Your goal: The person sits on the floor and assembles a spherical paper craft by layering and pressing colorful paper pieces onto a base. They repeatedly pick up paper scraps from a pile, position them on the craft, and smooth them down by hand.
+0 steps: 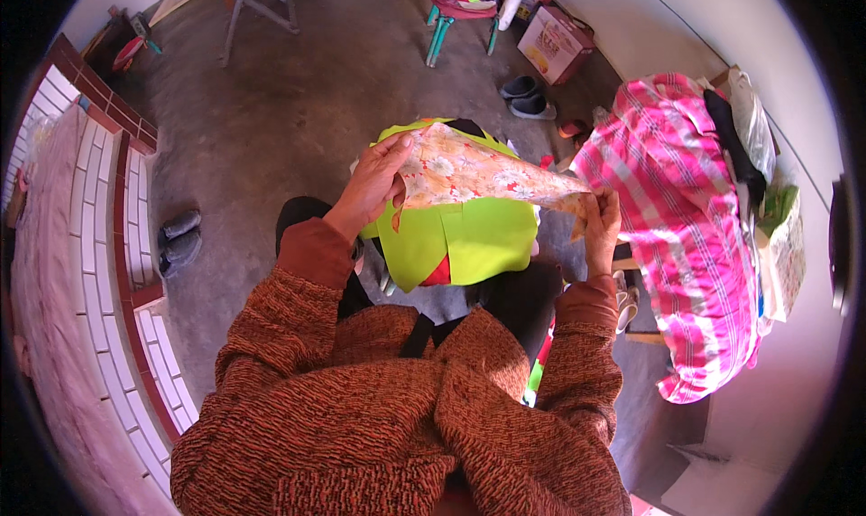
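A piece of peach floral cloth (469, 169) with white and red flowers is stretched between my two hands. My left hand (372, 180) pinches its wider end, thumb on top. At the narrow right end, the fingers of my right hand (600, 220) are closed on the cloth. Beneath it lie lime-green fabric pieces (492, 241), piled in front of my knees with bits of black and red showing among them. What supports this pile is mostly hidden.
At right, a pink checked cloth (667, 218) drapes over furniture. Dark shoes (530, 101) stand beyond, near a cardboard box (555, 45) and a green-legged stool (439, 38) bearing packages. More shoes (180, 244) sit by the tiled brick structure (108, 299) at left.
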The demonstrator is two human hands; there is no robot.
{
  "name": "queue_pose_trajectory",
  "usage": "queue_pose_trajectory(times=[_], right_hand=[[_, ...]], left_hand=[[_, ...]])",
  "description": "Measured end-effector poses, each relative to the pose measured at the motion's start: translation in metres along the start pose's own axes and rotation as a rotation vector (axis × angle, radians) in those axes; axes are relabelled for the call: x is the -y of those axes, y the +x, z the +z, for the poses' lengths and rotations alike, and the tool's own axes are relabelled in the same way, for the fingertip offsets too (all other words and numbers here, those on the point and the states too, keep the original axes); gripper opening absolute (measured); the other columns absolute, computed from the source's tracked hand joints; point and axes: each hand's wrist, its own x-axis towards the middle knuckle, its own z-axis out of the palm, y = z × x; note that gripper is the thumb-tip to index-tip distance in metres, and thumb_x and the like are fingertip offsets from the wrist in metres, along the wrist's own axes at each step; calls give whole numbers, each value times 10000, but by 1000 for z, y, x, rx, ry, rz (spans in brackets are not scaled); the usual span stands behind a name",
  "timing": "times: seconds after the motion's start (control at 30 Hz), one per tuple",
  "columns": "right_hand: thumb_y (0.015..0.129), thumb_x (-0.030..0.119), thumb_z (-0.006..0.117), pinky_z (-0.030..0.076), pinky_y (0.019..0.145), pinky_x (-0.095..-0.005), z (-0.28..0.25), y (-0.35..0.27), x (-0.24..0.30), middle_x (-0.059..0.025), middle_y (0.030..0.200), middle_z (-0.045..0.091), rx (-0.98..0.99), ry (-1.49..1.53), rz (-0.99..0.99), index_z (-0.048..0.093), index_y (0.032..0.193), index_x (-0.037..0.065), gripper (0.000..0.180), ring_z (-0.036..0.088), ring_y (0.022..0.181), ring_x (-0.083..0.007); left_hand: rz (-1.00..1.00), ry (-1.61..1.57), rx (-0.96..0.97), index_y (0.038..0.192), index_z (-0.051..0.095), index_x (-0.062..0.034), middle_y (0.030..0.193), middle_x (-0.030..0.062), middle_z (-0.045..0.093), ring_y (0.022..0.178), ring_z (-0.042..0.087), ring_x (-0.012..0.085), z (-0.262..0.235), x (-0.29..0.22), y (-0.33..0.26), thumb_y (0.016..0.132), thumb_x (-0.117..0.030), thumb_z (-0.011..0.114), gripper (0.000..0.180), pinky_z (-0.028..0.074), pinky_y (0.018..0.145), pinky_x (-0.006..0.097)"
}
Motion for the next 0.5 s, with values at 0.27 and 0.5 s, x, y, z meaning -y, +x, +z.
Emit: queue_pose_trajectory(times=[0.27, 0.5], right_hand=[[842, 101, 633, 484, 633, -317, 44, 63, -62, -92, 731, 606, 15, -492, -140, 561, 901, 30, 117, 596, 668, -181], [823, 43, 642, 469, 634, -244, 68, 54, -90, -32, 767, 602, 104, -441, 18, 581, 935, 6, 133, 569, 686, -101]], left_hand=[[45, 326, -126, 1194, 558, -12, 598, 5, 533, 386, 423, 51, -48, 23, 63, 965, -261, 510, 342, 335, 362, 227], [186, 508, -165, 1222, 547, -84, 668, 23, 567, 554, 525, 109, -67, 50, 76, 771, -70, 703, 478, 453, 527, 271]])
